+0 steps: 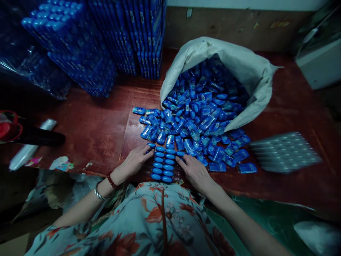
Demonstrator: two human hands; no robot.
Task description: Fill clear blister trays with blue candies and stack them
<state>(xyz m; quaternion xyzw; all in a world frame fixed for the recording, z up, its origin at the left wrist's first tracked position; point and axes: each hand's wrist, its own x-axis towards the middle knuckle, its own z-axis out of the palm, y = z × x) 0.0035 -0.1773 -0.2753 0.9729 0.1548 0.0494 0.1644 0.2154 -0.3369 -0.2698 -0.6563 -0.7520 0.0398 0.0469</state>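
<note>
Whether my left grip (135,159) or right grip (196,173) holds anything, I can't tell. One-o'clock's blue wrapped packs (207,123), sliding, could skew my rows (168,167).

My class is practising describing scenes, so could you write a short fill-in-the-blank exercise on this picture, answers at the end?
1. The left hand and right hand flank neat rows of ____ packets.
2. The beaded bracelet is on the person's ____ wrist.
3. The dark bottle has a ____ lid.

Missing words: blue; left; red.
</note>
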